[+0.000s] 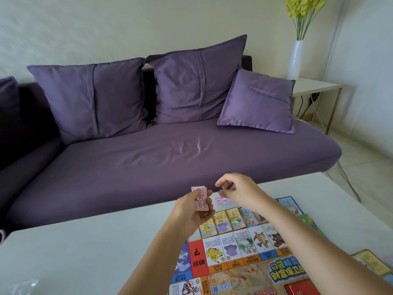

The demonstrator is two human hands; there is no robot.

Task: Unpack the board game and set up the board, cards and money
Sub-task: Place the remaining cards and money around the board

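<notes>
Thumb and fingers of the left hand [191, 216] pinch a small stack of thin pink paper notes [197, 189], held upright above the far edge of the table [85, 248]. At 2 o'clock from it, near but apart, the right hand [242, 192] hovers palm down, fingers loosely curled with thumb and forefinger slightly apart and nothing visible between them. A single pink note [220, 201] lies flat on the table between the two hands, at 3 o'clock from the stack and at 7 o'clock below the right fingertips, not touching either.

At 5 o'clock from the left hand the glossy, brightly printed board [234, 265] lies flat, its rectangular spaces bearing cartoon creatures. A row of small rectangular cards [231, 218] sits along its far edge, side by side. A red deck [297, 290] rests on the board's centre at 6 o'clock from the right forearm, cut by the frame edge. A yellow card [372, 265] with a dark border lies at 4 o'clock, beyond the board.

The tabletop is smooth and white. Crinkled clear plastic [23, 286] sits at its near left corner. Behind, a purple fabric sofa [170, 162] carries three soft square cushions [93, 99]. At 1 o'clock stands a slim white vase [295, 58] of yellow flowers.
</notes>
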